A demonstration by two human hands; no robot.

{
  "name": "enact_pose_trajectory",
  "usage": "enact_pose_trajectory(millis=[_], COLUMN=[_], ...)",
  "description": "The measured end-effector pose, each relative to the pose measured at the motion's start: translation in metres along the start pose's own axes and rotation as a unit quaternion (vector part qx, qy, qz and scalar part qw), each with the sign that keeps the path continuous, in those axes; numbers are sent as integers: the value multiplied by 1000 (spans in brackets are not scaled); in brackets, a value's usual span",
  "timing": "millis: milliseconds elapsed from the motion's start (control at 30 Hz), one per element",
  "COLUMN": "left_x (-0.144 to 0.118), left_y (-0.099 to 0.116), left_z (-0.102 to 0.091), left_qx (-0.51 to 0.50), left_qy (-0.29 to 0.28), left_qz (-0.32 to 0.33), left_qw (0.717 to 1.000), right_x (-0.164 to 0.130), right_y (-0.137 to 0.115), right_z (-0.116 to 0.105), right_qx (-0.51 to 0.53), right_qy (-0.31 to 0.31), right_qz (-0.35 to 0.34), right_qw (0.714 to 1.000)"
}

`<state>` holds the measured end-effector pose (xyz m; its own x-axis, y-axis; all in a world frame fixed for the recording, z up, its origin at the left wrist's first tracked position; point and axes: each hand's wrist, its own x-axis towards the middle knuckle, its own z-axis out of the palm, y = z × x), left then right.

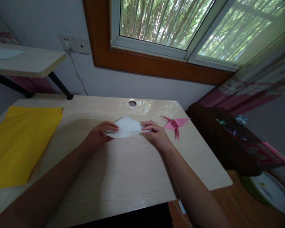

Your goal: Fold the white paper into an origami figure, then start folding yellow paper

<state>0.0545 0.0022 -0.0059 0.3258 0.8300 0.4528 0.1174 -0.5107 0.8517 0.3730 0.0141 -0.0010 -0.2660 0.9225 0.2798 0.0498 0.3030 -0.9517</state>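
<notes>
White paper point(126, 127), folded into a kite-like shape with creases across it, lies on the pale wooden table point(123, 171) between the two hands. The left hand point(100, 134) has its grip closed on the paper's left corner, fingertips on top and the thumb hidden beneath or behind. The right hand point(156, 134) pinches the right corner, thumb and fingers together on the sheet's edge. Both forearms reach in from the near edge of the table.

Just to the right of the right hand's grip, a pink paper crane point(175, 124) rests on the table, apart from the fingers. Well to the left of the left hand's grip, a large yellow sheet point(19, 142) lies flat and runs off the table's near left side. Beyond the paper, away from both grips, a round cable hole point(132, 103) is cut in the tabletop. Farther right, off the table, a dark chair point(225, 142) holds small coloured paper figures, too small to make out.
</notes>
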Motion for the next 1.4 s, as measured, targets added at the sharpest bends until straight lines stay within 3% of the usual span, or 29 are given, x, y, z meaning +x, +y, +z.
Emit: enact_pose_trajectory(millis=[133,333,533,867,1133,1267,1400], left_x=[-2,-4,-1,-3,2,1,-2], left_y=[-1,6,14,-5,-3,-2,-2], left_z=[-2,0,2,11,12,13,11], left_qx=[23,74,101,-76,-131,-119,-100], left_qy=[-38,18,62,152,164,200,181], left_qz=[3,-35,-19,-101,-68,-83,-100], left_qw=[999,996,993,980,975,969,973], right_x=[-2,-1,0,4,6,7,7], right_y=[-1,-4,-2,-2,-4,2,1], right_z=[-1,4,8,15,16,16,15], right_qx=[-15,12,65,173,166,120,124], right_qy=[-13,37,82,174,209,209,207], right_qz=[-2,12,80,109,78,63,69], right_qw=[1000,999,991,963,961,969,968])
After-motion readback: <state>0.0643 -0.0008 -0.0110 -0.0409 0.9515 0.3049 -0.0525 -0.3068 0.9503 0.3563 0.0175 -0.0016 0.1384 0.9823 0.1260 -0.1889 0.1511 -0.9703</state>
